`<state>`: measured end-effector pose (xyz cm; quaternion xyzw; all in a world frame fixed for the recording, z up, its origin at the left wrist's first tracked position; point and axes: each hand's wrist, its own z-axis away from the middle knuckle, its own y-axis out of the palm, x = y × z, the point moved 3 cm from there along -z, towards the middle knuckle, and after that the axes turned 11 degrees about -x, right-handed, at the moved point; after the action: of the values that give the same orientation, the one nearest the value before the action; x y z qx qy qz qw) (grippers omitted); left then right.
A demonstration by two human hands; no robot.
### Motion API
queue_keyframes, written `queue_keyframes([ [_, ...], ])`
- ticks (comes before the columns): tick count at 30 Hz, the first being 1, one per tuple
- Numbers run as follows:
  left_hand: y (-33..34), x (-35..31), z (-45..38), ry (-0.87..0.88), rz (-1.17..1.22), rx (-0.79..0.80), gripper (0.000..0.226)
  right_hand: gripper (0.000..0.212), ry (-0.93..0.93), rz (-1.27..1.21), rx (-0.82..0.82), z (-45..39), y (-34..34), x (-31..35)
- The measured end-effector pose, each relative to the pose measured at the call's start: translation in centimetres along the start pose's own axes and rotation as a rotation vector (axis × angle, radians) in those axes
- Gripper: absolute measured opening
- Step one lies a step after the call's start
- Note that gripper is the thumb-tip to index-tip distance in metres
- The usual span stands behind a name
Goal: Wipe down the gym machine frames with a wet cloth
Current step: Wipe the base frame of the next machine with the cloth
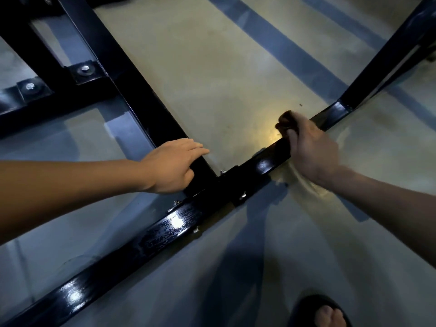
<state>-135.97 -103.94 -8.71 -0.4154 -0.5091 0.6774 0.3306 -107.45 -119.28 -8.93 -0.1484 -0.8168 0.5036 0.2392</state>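
Sandalled foot [328, 313] at bottom edge on grey floor [224, 67], just in front of glossy black frame bar [165, 228] running diag. L hand [174, 165] flat on crossing bar [132, 90] near bolted joint, fingers straight, together, gripping nothing. R hand [311, 149] curled tight round dark cloth [284, 121], pressed on frame bar further along; blurred.

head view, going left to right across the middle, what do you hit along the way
left hand resting flat on the black frame bar → bolted joint bracket where the bars meet → right hand gripping a dark cloth on the cross bar → angled frame leg at far right
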Motion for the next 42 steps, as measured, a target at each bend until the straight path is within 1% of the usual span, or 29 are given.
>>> queue_keyframes([
  [1,-0.2,-0.3,0.0,-0.022,0.029,-0.025,0.063,0.051,-0.082,-0.03,-0.017,1.5,0.3,1.6],
  [4,-0.4,-1.2,-0.1,-0.095,0.14,-0.078,0.071,0.054,-0.322,-0.129,-0.027,7.3,0.6,7.2],
  [6,-0.2,-1.7,-0.6,-0.118,0.185,-0.101,0.071,0.049,-0.473,-0.132,-0.05,9.8,0.6,9.7],
  [8,0.1,-2.2,-0.9,-0.138,0.236,-0.089,0.07,0.044,-0.564,-0.112,-0.07,10.3,0.5,9.8],
  [9,0.2,-2.6,-1.1,-0.154,0.268,-0.06,0.07,0.043,-0.563,-0.106,-0.071,9.6,0.6,8.7],
  [11,0.6,-3.2,-1.2,-0.176,0.326,0.019,0.072,0.044,-0.48,-0.074,-0.062,6.8,0.5,5.3],
  [13,0.9,-3.5,-1.4,-0.177,0.343,0.049,0.069,0.045,-0.288,0.001,-0.064,3.2,0.1,1.0],
  [15,1.0,-3.2,-1.8,-0.201,0.358,0.042,0.057,0.045,-0.083,0.096,-0.046,0.1,-0.3,-2.3],
  [17,0.8,-2.8,-1.9,-0.225,0.387,0.067,0.054,0.046,-0.014,0.121,-0.055,-0.5,-0.4,-2.4],
  [18,0.8,-2.6,-2.0,-0.229,0.409,0.088,0.055,0.045,-0.024,0.077,-0.061,0.3,-0.5,-1.2],
  [19,0.7,-2.4,-2.0,-0.232,0.429,0.106,0.056,0.044,-0.074,0.014,-0.064,1.8,-0.3,0.9],
  [22,0.6,-2.2,-2.2,-0.256,0.473,0.078,0.055,0.043,-0.307,-0.174,-0.016,7.6,-0.2,8.8],
  [24,0.7,-2.5,-2.2,-0.276,0.515,0.038,0.054,0.048,-0.458,-0.195,0.071,10.2,0.1,12.9],
  [26,0.9,-2.8,-2.4,-0.276,0.545,-0.005,0.057,0.049,-0.526,-0.195,0.1,10.7,0.3,14.2],
  [27,0.9,-2.9,-2.6,-0.272,0.553,-0.029,0.063,0.047,-0.524,-0.2,0.092,10.4,0.5,13.7],
  [29,0.6,-3.0,-2.9,-0.282,0.536,-0.04,0.077,0.044,-0.461,-0.207,0.051,9.0,0.5,11.2],
  [30,0.5,-2.9,-3.0,-0.288,0.528,-0.034,0.073,0.042,-0.407,-0.19,0.02,7.9,0.5,9.5],
  [32,0.5,-2.8,-3.1,-0.301,0.538,-0.005,0.055,0.038,-0.267,-0.097,-0.023,4.7,0.5,5.2],
  [33,0.5,-2.6,-2.9,-0.311,0.546,0.006,0.05,0.037,-0.198,-0.035,-0.034,3.0,0.5,3.2],
  [36,0.5,-2.5,-2.6,-0.292,0.519,0.037,0.049,0.041,-0.049,0.114,-0.026,-0.5,0.3,-0.5],
  [38,0.6,-2.5,-2.5,-0.276,0.493,0.066,0.052,0.042,-0.032,0.12,-0.01,-0.1,0.1,0.6],
  [39,0.6,-2.5,-2.5,-0.268,0.485,0.074,0.054,0.041,-0.062,0.088,0.009,1.0,0.0,2.1],
  [42,0.6,-2.8,-2.7,-0.26,0.476,0.065,0.056,0.041,-0.254,-0.04,0.094,5.9,0.0,8.8],
])
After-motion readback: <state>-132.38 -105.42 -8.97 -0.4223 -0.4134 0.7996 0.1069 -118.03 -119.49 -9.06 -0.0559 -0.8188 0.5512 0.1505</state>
